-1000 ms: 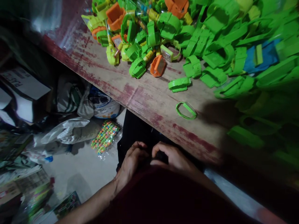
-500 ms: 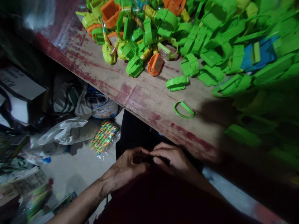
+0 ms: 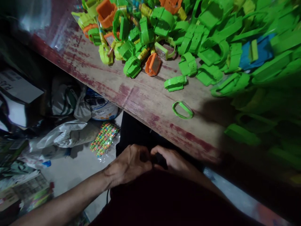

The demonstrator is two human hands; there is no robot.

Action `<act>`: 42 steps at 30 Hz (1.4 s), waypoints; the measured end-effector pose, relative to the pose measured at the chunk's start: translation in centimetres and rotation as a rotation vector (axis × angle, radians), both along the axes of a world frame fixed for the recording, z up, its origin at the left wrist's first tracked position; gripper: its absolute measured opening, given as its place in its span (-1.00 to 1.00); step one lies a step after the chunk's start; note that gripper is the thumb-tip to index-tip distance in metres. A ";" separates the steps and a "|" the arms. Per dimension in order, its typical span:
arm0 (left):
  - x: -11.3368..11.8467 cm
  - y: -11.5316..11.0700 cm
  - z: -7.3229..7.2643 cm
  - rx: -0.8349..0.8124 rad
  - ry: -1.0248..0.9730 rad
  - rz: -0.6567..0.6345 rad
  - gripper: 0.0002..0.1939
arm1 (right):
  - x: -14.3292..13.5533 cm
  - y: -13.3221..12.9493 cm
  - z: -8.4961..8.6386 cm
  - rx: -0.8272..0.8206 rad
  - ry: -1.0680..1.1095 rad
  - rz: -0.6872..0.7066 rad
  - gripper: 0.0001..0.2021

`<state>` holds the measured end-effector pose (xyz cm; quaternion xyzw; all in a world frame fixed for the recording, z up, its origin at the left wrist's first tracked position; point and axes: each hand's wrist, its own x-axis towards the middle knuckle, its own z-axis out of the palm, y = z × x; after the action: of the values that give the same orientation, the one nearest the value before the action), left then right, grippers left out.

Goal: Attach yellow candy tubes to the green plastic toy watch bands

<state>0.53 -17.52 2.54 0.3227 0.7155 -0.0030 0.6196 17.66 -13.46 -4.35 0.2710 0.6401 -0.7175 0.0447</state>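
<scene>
Resting at the front of the dark shirt (image 3: 150, 201), left hand (image 3: 130, 163) and right hand (image 3: 174, 160) are facing each other. Left fingers are bending in toward the thumb, gap narrow; right thumb and forefinger are standing somewhat apart. Cannot tell whether either is holding cloth. Handling well likely means pinching lightly, going by feel: shadow is hiding fingertips. Trousers (image 3: 130, 131) are showing just beyond; farther out, table (image 3: 141, 97) is bearing one thin green band (image 3: 186, 108), then a pile (image 3: 162, 20).

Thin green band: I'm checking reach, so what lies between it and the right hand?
From right hand to thin green band, the head view shows a dark strip, then worn table.
</scene>
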 end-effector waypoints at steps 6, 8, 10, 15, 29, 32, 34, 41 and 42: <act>0.1 -0.1 -0.3 0.288 0.085 -0.282 -0.81 | 0.2 -0.2 -0.8 -0.006 0.028 -0.056 -0.77; 0.3 -0.2 -0.4 0.302 0.103 -0.314 -0.79 | 0.4 0.0 -0.7 -0.030 0.012 -0.075 -0.77; 0.5 -0.5 -0.4 0.333 0.142 -0.287 -0.80 | 0.6 0.3 -0.4 -0.063 -0.006 -0.097 -0.76; 1.2 -1.9 -0.6 0.333 0.239 -0.035 -0.79 | 0.8 0.8 0.1 -0.119 -0.039 -0.086 -0.70; 2.1 -3.0 -1.5 0.314 0.049 0.552 -0.80 | -1.2 1.3 0.9 -0.004 -0.123 0.099 -0.80; 2.0 -2.6 -1.4 0.274 0.015 0.548 -0.80 | -1.4 1.7 1.1 -0.016 -0.130 0.106 -0.78; 1.9 -2.5 -1.2 0.226 -0.016 0.545 -0.80 | -1.2 1.9 1.1 -0.015 -0.082 0.082 -0.78; 0.0 -2.9 -1.0 -0.106 -0.296 0.543 -0.69 | -0.8 0.5 0.5 0.316 -0.052 0.065 -0.74; -0.3 -3.0 -0.9 -0.125 -0.313 0.511 -0.67 | -0.9 0.3 0.6 0.385 -0.089 0.090 -0.79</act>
<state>0.23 -20.52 1.61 0.0901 0.6677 0.1586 0.7217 16.76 -13.17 -3.71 0.2769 0.7743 -0.5666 0.0523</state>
